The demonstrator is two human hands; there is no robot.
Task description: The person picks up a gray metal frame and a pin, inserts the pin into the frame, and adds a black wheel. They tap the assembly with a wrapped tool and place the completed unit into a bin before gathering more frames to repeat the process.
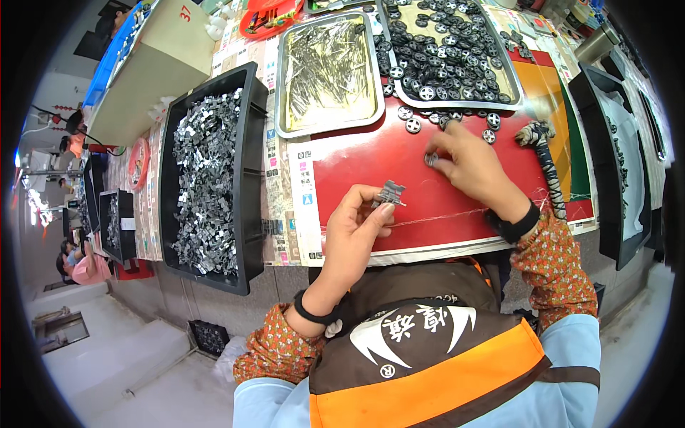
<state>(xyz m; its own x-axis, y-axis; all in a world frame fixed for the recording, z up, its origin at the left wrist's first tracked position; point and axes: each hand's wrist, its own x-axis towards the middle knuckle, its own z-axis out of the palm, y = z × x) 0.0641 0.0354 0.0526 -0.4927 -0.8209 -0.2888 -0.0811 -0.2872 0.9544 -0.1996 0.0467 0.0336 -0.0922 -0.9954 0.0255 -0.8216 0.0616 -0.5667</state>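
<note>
My left hand (357, 227) pinches a small dark grey plastic part (390, 192) between thumb and fingers. A thin metal pin seems to stick out of that part's side. To the right and a little farther off, my right hand (467, 162) holds a small black wheel (431, 160) between thumb and fingertip. Loose black wheels with silver spokes (413, 125) lie just beyond the right hand. More of them fill a metal tray (519, 96) at the back. Beside it, another metal tray (284, 107) holds many thin metal pins.
A black bin (251, 143) full of small grey plastic parts stands at the left. The red mat (342, 171) lies under my hands. A hammer with a wrapped handle (553, 178) rests at its right. Another black bin (603, 207) stands farther right. Red dishes (267, 28) sit at the back.
</note>
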